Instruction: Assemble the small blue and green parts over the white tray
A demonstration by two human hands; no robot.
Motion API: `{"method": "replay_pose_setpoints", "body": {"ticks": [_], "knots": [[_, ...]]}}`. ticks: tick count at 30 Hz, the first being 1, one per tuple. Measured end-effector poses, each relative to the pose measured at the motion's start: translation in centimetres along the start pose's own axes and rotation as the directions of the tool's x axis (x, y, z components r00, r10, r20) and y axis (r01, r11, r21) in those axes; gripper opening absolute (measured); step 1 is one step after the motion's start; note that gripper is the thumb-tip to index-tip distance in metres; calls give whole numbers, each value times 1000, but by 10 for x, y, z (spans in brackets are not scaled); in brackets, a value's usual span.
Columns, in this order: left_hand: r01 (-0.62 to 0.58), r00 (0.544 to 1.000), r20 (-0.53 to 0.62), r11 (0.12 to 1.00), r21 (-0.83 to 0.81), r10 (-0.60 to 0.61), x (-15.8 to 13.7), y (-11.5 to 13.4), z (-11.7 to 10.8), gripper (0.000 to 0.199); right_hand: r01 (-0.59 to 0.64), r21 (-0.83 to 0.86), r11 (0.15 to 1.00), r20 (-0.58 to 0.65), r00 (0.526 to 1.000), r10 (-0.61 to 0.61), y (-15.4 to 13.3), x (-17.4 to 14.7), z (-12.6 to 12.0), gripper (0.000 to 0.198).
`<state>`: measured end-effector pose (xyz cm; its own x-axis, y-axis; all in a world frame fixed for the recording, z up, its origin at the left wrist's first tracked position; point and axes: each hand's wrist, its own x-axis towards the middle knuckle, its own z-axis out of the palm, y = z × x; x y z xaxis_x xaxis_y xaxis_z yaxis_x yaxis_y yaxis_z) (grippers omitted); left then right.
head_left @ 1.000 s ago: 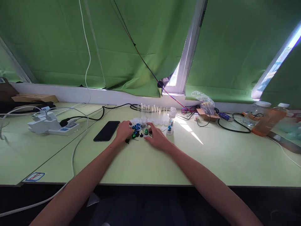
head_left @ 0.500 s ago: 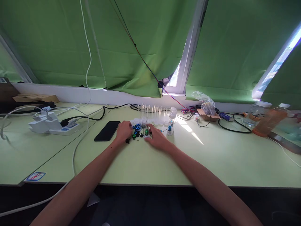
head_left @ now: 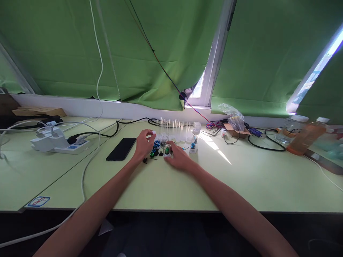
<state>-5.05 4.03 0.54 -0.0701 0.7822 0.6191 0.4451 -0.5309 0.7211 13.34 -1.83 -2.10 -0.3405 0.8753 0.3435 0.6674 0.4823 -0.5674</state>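
Observation:
My left hand [head_left: 144, 144] is raised at the left of a cluster of small parts, its fingertips pinched on a small white cap [head_left: 154, 132]. My right hand [head_left: 179, 155] curls its thumb and forefinger around a small clear tube with a green part [head_left: 167, 150] inside, near the table surface. Between the hands lie small blue parts [head_left: 157, 144], a green piece [head_left: 152, 154] and black pieces [head_left: 161, 154]. Behind them stand several clear tubes [head_left: 175, 128] with whitish caps. To the right, a capped clear tube [head_left: 193, 145] holds a blue part.
A black phone [head_left: 121, 149] lies left of my left hand. Further left are a white power strip [head_left: 75, 147] and white cables. At the back right are a small cardboard box [head_left: 237, 132] with plastic wrap, black cables, and an orange-filled bottle [head_left: 305, 137].
My left hand has lifted from the back of the small parts, with a white cap now showing at its fingertips. The right hand stays almost still around the tube.

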Motion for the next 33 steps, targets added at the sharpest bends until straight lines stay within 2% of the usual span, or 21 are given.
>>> {"method": "replay_pose_setpoints", "body": {"ticks": [3, 7, 9, 12, 15, 21, 27, 33], "knots": [[46, 999, 33, 986, -163, -41, -2, 5, 2, 24, -2, -9, 1000, -3, 1000, 2, 0, 0, -1, 63], [46, 998, -15, 918, -394, -56, -4, 13, 3, 38, 3, -18, 1000, 7, 1000, -3, -3, -1, -2, 57], [47, 999, -2, 889, -455, -54, -4, 15, 3, 44, -5, -20, 1000, 16, 1000, 5, -4, -1, -3, 56], [68, 998, 19, 856, -512, -68, -3, 14, 5, 36, -7, -10, 1000, 12, 1000, 7, -5, -1, -3, 54], [128, 989, 11, 814, -566, -148, -1, 9, 7, 35, 5, 7, 1000, -2, 1000, -5, -5, -2, -2, 54], [222, 961, 16, 741, -634, -275, 1, 6, 8, 41, 37, -12, 999, -31, 999, -37, -5, -1, -1, 55], [222, 968, 39, 783, -581, -246, -1, 12, 8, 45, 47, -19, 999, -51, 998, -48, -4, 2, 0, 52], [194, 977, 26, 830, -523, -212, -4, 13, 8, 38, 50, -24, 998, -53, 997, -51, -4, 1, 0, 46]]}}
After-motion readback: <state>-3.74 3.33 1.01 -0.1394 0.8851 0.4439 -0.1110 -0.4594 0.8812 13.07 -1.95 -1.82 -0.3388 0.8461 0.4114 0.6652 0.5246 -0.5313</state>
